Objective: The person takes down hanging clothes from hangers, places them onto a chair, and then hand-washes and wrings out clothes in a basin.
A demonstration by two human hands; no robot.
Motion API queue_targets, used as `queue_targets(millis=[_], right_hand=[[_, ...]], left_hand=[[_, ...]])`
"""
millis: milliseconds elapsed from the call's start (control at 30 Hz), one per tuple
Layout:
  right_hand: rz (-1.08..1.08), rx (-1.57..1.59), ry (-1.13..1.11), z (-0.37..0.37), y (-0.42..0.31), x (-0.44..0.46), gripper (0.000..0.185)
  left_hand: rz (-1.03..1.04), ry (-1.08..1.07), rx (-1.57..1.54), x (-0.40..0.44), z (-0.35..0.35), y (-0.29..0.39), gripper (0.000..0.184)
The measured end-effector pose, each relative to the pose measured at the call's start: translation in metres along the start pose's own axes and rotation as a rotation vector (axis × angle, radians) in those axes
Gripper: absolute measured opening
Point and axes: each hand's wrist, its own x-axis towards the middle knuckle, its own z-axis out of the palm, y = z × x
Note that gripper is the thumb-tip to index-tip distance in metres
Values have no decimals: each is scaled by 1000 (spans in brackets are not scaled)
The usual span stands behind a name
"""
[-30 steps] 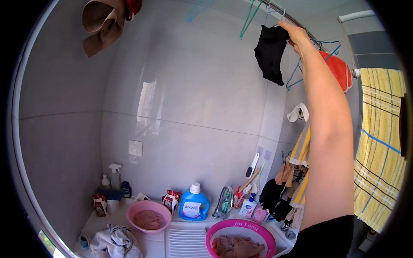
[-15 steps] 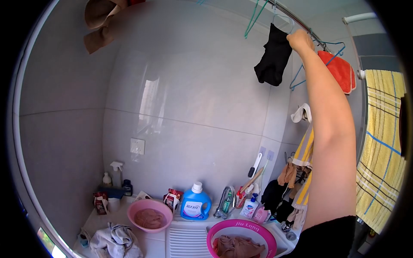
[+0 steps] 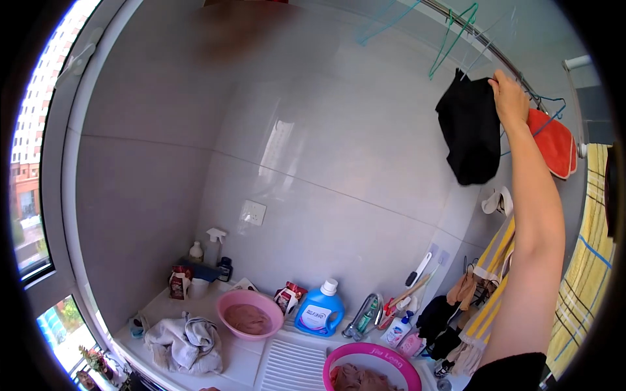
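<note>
My right hand (image 3: 510, 101) is raised at the upper right, its fingers closed on the top edge of a small black garment (image 3: 471, 133). The garment dangles below the drying rail, close to a thin pale hanger (image 3: 482, 49); whether it is attached to that hanger I cannot tell. Just beyond my wrist, a red cloth (image 3: 554, 143) hangs near a blue hanger (image 3: 559, 107). My left hand cannot be made out; only a tiny unclear shape shows at the bottom edge.
A metal rail (image 3: 482, 39) with a green hanger (image 3: 453, 39) runs overhead. Below are a pink basin (image 3: 277, 309) and a magenta-rimmed basin (image 3: 407, 368), both holding wet cloth, a blue detergent bottle (image 3: 319, 313), a faucet (image 3: 365, 316) and a grey towel (image 3: 186, 345). A window (image 3: 39, 143) stands left.
My view has swung left and tilted, bringing the window in. The black garment now looks broader and lower, with my right hand still at its top edge.
</note>
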Motion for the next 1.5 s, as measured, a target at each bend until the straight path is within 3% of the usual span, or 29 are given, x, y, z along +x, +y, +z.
queue_targets(millis=[67,167,200,267,300,367,400,467,500,533,600,633,700,733,833,867,933,967,1000,1067,1200,1267,1333,1400,1467,1500], right_hand=[[22,55,-33,-7,-17,-8,20],[-91,307,-245,-20,-60,-25,22],[-131,442,-296,-32,-84,-32,21],[-308,638,-431,-71,-140,-55,21],[-380,739,-491,-100,-168,-71,20],[-624,978,-438,-145,-213,-103,18],[-644,1157,-413,-168,-230,-113,19],[-628,1526,-401,-204,-254,-124,20],[-663,1691,-493,-231,-267,-131,22],[-706,1837,-534,-239,-272,-135,25],[-798,1869,-791,-246,-274,-132,31],[-794,1872,-786,-240,-278,-127,31],[-670,1770,-562,-212,-292,-109,24],[-520,1807,-596,-198,-299,-93,24],[-96,1771,-553,-170,-310,-28,25],[-17,1763,-423,-153,-319,-5,26],[203,1787,-344,-141,-330,41,27],[322,1953,-201,-126,-344,66,25],[400,2015,-193,-121,-348,88,24],[306,2035,-280,-98,-363,130,38],[475,2169,-205,-68,-392,201,35],[510,2290,-189,-55,-400,227,31],[733,2434,-158,-41,-399,247,20],[767,2426,-29,-21,-395,260,20],[880,2245,62,-14,-394,260,33],[989,2101,49,-63,-407,230,28]], left_hand=[[-47,6,-38,-1,-5,16,31],[77,-118,-353,28,2,24,40],[101,-119,-390,33,-4,50,23],[431,-11,-553,43,-24,131,63],[545,-56,-611,49,-30,162,89],[706,-10,-610,47,-33,224,128],[801,63,-644,43,-25,244,121],[747,25,-284,46,-9,237,103],[609,108,-349,38,-17,253,76],[672,230,-663,49,-15,242,55],[617,197,-630,52,-42,224,40],[575,302,-534,62,-61,206,31],[574,437,-376,71,-114,201,17],[613,471,-320,65,-153,216,14],[895,652,-24,88,-245,231,20],[958,684,49,96,-270,235,23],[1004,707,223,121,-315,232,27],[962,693,273,133,-333,227,30],[994,708,421,147,-347,220,33],[951,578,610,163,-364,211,36],[930,500,814,191,-385,193,41],[1041,461,720,188,-391,192,40],[1106,471,658,193,-396,187,41],[1126,449,684,191,-396,186,41],[1113,420,704,193,-399,184,43],[1125,401,660,193,-400,183,44]])
